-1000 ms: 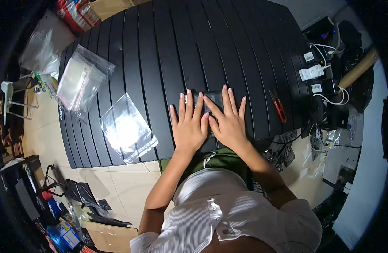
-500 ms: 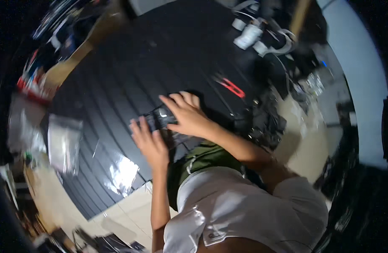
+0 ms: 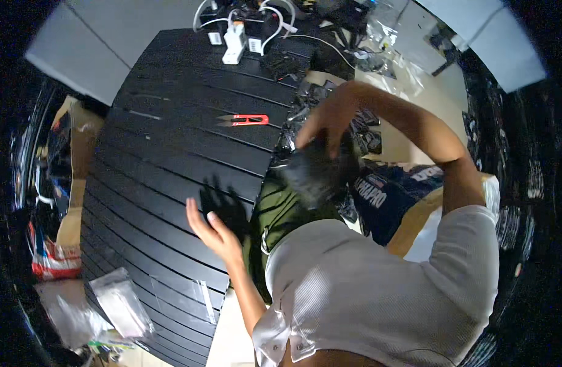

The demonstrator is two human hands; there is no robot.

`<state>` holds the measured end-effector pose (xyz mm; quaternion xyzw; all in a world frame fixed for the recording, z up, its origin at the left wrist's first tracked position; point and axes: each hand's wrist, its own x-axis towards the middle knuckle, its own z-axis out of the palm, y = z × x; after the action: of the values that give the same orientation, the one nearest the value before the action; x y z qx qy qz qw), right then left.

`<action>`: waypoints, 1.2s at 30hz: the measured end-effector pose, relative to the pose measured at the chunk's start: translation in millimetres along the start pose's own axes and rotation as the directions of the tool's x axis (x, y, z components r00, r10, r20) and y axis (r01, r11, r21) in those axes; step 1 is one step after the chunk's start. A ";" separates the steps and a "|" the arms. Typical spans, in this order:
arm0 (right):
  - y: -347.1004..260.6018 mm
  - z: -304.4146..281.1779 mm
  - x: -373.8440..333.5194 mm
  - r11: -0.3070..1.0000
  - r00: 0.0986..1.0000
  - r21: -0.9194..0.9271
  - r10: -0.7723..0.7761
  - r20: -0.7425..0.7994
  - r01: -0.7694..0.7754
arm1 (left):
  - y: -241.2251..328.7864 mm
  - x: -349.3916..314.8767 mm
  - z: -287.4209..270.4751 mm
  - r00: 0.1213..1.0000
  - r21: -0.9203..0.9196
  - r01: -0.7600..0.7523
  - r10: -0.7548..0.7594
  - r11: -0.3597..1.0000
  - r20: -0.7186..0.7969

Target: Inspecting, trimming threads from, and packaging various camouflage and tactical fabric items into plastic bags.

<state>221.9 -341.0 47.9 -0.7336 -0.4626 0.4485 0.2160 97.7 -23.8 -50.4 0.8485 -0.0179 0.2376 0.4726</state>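
Note:
Above the near part of the slatted black table (image 3: 165, 189), my left hand (image 3: 216, 235) is raised, its fingers apart and nothing in it. My right hand (image 3: 330, 122) is off to the right, beyond the table's edge, its fingers bent over a dark packet (image 3: 317, 174). Motion smears both the packet and the fingers. Beside that hand lies a heap of small shiny black packets (image 3: 369, 134). Red-handled thread snips (image 3: 250, 120) rest on the table, blades pointing left.
White plugs and cables (image 3: 234, 46) crowd the far end. Clear plastic bags (image 3: 125, 303) lie at the table's lower left, with a transparent film (image 3: 204, 300) near its front edge. A cardboard box (image 3: 79, 171) stands at left; a dark blue printed bag (image 3: 385, 192) is at right.
My right hand has moved right, off the table, with the dark packet. The left hand has lifted off it and spread. The whole view has turned.

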 end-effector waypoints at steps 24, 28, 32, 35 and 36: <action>33.8 189.1 32.4 0.620 0.852 -0.697 0.523 0.025 -0.360 | -6.1 -278.5 -86.7 0.495 -0.261 0.819 -0.859 0.511 -0.130; -19.5 144.3 107.9 0.607 0.884 -0.763 0.455 0.106 -0.221 | 6.4 -361.5 -81.0 0.369 0.124 0.929 -0.891 0.347 -0.266; -26.5 105.1 83.2 0.618 0.886 -0.738 0.459 0.060 -0.270 | 20.7 -314.6 -112.4 0.302 0.447 0.783 -0.892 0.433 0.335; -11.9 46.2 21.2 0.574 0.785 -0.621 0.609 -0.112 -0.534 | -9.9 -236.2 -132.3 0.045 0.530 0.426 -0.602 0.733 0.797; 12.0 26.7 0.2 0.575 0.744 -0.533 0.646 -0.169 -0.621 | -9.5 -197.3 -140.3 0.096 0.551 0.528 -0.690 0.646 0.717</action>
<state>204.9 -349.1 25.5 -0.8690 -0.2840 0.3565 -0.1925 -128.9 56.9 -79.0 0.7942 0.1054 -0.4690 0.3717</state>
